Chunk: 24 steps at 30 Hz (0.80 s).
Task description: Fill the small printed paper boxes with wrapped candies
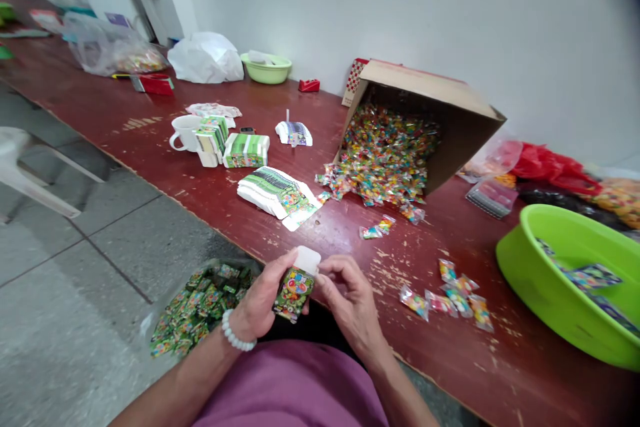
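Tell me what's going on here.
A person holds a small green printed packet in the left hand, with the right hand at its white top. Wrapped candies spill from a tipped cardboard box across the red-brown table. A bag of green packets sits beside the left hand.

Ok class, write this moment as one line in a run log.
left hand: holds green box | right hand: at its white end | table: candy packets, green basin | nearby: bag of green boxes
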Each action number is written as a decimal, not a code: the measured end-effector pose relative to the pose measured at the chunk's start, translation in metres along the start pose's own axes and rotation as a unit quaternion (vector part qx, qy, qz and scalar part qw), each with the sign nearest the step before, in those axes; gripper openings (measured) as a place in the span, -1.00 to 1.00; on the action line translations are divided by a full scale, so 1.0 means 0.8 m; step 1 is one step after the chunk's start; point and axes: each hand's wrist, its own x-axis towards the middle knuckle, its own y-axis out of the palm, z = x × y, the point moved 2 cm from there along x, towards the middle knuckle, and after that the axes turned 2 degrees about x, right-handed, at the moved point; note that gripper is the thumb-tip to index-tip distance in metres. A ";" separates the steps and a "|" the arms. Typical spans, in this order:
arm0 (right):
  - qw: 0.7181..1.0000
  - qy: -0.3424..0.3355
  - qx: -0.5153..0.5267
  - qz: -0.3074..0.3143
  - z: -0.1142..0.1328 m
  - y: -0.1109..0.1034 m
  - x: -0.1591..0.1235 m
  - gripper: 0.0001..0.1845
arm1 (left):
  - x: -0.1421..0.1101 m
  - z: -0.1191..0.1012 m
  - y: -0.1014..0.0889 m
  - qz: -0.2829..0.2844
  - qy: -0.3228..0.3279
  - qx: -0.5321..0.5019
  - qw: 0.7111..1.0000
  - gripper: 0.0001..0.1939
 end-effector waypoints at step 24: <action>0.991 0.019 -0.016 0.134 0.000 0.002 0.024 -0.87 | -0.003 -0.008 0.006 -0.017 0.074 0.103 0.992 -0.60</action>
